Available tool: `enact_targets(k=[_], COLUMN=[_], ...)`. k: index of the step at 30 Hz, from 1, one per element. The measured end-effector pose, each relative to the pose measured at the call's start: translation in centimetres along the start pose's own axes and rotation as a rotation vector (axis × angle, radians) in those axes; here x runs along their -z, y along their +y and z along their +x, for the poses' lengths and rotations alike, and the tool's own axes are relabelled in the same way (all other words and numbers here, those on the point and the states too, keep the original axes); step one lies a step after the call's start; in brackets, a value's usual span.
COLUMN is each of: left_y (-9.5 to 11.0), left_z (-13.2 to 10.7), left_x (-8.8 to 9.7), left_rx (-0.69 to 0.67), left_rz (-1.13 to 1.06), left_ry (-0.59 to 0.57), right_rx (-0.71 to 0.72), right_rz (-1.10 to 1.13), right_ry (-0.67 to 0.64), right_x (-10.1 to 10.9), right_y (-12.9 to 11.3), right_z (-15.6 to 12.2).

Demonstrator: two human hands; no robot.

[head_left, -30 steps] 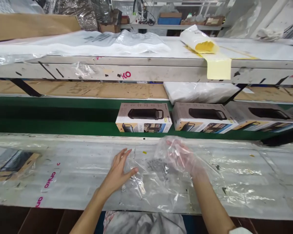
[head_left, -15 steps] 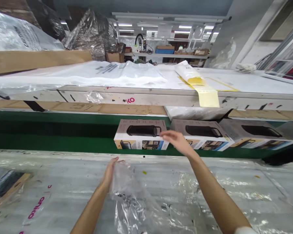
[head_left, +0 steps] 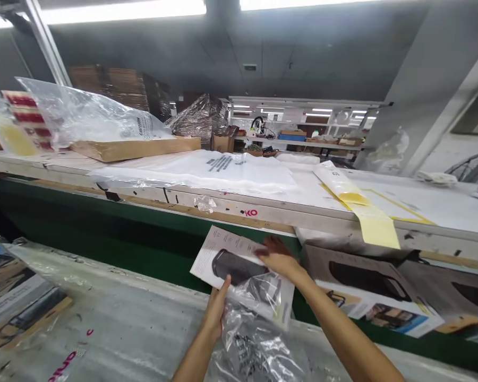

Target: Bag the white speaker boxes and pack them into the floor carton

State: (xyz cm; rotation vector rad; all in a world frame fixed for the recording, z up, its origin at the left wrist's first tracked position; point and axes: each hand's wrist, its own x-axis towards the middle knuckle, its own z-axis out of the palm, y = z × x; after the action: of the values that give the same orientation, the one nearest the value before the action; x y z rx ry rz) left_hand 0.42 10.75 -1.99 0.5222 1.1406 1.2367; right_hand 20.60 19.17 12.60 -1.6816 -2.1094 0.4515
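Observation:
A white retail box [head_left: 219, 249], printed with a dark appliance with a handle, is tilted between my hands above the green belt. My left hand [head_left: 217, 310] grips its near side, thumb up over the top face, with the clear plastic bag [head_left: 255, 345] bunched against it. My right hand [head_left: 279, 258] holds the far side of the box, its fingers curled over the edge and partly hidden. The bag covers the near right corner of the box and hangs down toward me.
More printed boxes, one of them here [head_left: 366, 281], stand on the green belt [head_left: 143, 254] to the right. Another box [head_left: 19, 297] lies on the plastic-covered near table [head_left: 135, 329] at left. A white shelf [head_left: 295, 191] runs above the belt, bearing plastic bags and a yellow-ended strip [head_left: 376, 225].
My right hand has taken hold of the box, which is now turned and lifted toward me. My left hand has brought the plastic bag up onto its corner. The view has tilted upward.

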Motion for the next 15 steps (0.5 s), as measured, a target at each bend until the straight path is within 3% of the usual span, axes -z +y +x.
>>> enact_targets(k=[3, 7, 9, 12, 15], left_y=[1.0, 3.1, 4.3, 6.3, 7.8], left_z=[-1.3, -3.8, -5.1, -7.2, -10.0], left_x=[0.1, -0.4, -0.7, -0.7, 0.4], left_rx=[-0.037, -0.166, -0.229, -0.318, -0.415], left_rz=[-0.082, 0.068, 0.178, 0.302, 0.459], left_ry=[0.005, -0.179, -0.223, -0.205, -0.203], right_rx=[0.016, 0.008, 0.026, 0.039, 0.017], right_rz=[0.053, 0.26, 0.358, 0.52, 0.719], right_ry=[-0.044, -0.108, -0.089, -0.004, 0.128], right_x=[1.9, 4.5, 4.8, 2.4, -3.1], right_y=[0.0, 1.2, 1.7, 2.2, 2.6], right_z=[-1.8, -3.9, -5.8, -9.9, -14.8])
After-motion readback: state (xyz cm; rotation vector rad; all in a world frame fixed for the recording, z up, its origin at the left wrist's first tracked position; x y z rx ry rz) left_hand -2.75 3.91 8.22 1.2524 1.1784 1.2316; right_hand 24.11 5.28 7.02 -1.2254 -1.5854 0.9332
